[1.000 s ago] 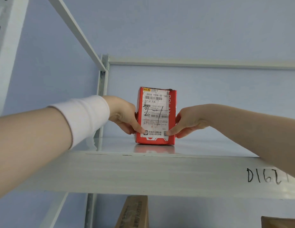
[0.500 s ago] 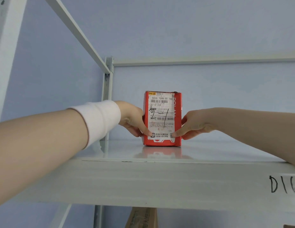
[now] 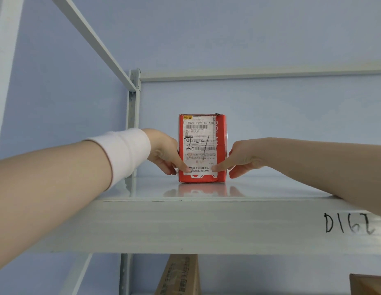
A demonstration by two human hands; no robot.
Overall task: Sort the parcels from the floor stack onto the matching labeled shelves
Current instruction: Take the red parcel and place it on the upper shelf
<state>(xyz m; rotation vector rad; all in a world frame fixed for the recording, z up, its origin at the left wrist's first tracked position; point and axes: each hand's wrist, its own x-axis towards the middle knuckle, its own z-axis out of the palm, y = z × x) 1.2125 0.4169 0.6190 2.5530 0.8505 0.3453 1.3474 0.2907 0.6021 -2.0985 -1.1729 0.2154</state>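
While both hands clasp it, boxy red parcel (image 3: pixel 202 147) stands on glossy metal shelf (image 3: pixel 185 224).

The parcel (image 3: pixel 202 148) is bright red, its front covered by a white shipping label (image 3: pixel 199 143) printed with black barcodes and small text and marked by hand in black with "2-1". The shelf (image 3: pixel 185 224) is pale grey-white metal with black handwritten characters (image 3: pixel 353 225) on its front edge, against a light blue wall (image 3: pixel 249 35). A white wristband (image 3: pixel 123 154) wraps the left forearm, and brown cardboard boxes (image 3: pixel 179 275) show below.
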